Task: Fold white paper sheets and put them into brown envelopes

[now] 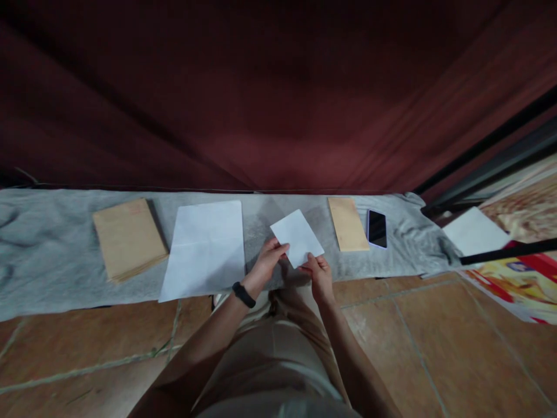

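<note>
My own lap is closest to the lens, light trousers [278, 348] and both forearms running up out of the bottom of the view, black wristband [243, 294] on the left one. Up past that, my left hand [268, 259] and right hand [319, 273] are both pinched shut on a small folded white paper [298, 237], left on its near-left edge, right on the bottom corner, so it's held up off the grey cloth [52, 255], tilted, roughly in the middle of the spread.

On the cloth: a stack of brown envelopes [128, 238] far left, a big white sheet [205, 248] just beside it, then on my right a single brown envelope [347, 223] with a dark phone [376, 229] nearly touching it. Another white sheet [474, 232] sits off the cloth at the far right, next to a colourful printed sheet [517, 278].

What could go sideways, imo: I'm only gripping by fingertips at the edges, so the paper could slip or the fold spring open. The cloth is wrinkly too, so creasing against it might come out crooked. And that phone is close enough to get nudged.
</note>
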Demonstrator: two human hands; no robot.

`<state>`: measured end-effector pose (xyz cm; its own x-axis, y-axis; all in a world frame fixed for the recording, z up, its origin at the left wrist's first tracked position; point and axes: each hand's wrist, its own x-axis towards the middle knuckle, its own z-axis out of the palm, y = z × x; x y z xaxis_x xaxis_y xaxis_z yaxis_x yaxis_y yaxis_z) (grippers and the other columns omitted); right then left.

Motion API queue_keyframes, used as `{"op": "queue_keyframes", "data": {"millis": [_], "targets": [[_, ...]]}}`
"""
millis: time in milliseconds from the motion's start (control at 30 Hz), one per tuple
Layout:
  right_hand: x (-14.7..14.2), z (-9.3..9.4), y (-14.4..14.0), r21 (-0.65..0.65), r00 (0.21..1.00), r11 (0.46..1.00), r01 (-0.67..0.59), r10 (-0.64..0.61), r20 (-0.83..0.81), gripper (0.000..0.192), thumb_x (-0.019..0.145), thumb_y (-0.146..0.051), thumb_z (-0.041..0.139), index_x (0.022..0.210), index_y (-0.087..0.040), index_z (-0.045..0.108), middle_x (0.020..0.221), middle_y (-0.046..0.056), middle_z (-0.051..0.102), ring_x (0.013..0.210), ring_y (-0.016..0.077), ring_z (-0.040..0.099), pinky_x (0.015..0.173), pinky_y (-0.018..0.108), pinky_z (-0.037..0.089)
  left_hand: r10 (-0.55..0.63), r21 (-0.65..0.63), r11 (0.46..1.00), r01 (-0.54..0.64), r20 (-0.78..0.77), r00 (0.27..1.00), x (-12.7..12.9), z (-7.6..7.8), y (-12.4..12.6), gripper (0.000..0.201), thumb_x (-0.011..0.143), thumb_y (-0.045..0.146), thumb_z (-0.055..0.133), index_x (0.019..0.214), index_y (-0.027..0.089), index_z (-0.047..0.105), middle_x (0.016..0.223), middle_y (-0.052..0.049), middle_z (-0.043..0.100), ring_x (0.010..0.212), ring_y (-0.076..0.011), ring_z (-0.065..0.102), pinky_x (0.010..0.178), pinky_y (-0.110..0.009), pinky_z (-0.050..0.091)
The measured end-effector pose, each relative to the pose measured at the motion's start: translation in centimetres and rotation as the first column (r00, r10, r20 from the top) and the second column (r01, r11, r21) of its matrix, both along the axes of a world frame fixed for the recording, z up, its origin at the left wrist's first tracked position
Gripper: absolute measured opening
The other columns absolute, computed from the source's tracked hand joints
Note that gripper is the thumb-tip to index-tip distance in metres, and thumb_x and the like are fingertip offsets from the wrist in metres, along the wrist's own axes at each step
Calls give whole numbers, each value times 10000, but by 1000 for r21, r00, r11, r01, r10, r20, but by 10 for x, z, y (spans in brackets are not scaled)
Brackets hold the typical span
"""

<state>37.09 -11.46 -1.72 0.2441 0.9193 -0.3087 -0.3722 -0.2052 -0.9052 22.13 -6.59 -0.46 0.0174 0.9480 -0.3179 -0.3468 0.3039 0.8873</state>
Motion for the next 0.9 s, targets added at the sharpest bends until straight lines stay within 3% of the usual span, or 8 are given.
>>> {"op": "queue_keyframes", "data": {"millis": [100, 200, 433, 600, 800, 900], "targets": [[8, -1, 6, -9, 997, 999, 32, -31, 77, 428, 645, -601, 829, 739, -216, 667, 610, -41, 639, 583, 144, 597, 618, 292, 572, -14, -27, 1000, 13, -30, 999, -5, 2, 1, 313, 641, 317, 843, 904, 171, 756, 871, -55, 758, 701, -139, 637, 611, -236, 449], [18, 1, 15, 8, 991, 999, 51, -51, 126, 437, 626, -620, 802, 728, -225, 647, 584, -48, 619, 546, 139, 562, 569, 282, 531, -26, -57, 998, 27, 10, 1000, -7, 5, 0, 334, 623, 317, 863, 903, 171, 756, 931, -71, 766, 748, -159, 662, 641, -253, 479], [33, 0, 25, 5, 975, 1000, -14, 12, 221, 395, 640, -592, 782, 693, -226, 644, 611, -21, 667, 577, 163, 603, 545, 275, 504, 122, -43, 991, -124, -58, 991, -15, 4, 8, 258, 610, 306, 851, 765, 187, 682, 741, 3, 675, 649, -119, 573, 602, -238, 446], [43, 2, 21, -50, 985, 987, -156, 159, 66, 412, 609, -491, 865, 886, -212, 740, 796, 2, 757, 631, 161, 657, 614, 287, 564, 43, 83, 996, -30, -170, 984, -31, 17, 17, 186, 663, 288, 808, 725, 189, 663, 637, 22, 604, 613, -119, 516, 574, -231, 395], [44, 15, 14, -56, 943, 942, -330, 332, 21, 392, 642, -463, 871, 922, -203, 788, 840, 18, 786, 687, 189, 695, 628, 298, 573, -188, 68, 977, 200, -157, 970, -39, 32, 25, 229, 639, 259, 827, 789, 183, 671, 664, 20, 638, 631, -125, 557, 581, -218, 408], [34, 15, 15, -29, 950, 950, -311, 312, 30, 382, 678, -517, 836, 889, -203, 784, 793, 22, 785, 703, 214, 712, 684, 332, 584, -88, 15, 996, 90, -122, 989, -30, 30, 18, 394, 653, 300, 846, 995, 197, 680, 745, 8, 690, 682, -151, 620, 614, -236, 463]]}}
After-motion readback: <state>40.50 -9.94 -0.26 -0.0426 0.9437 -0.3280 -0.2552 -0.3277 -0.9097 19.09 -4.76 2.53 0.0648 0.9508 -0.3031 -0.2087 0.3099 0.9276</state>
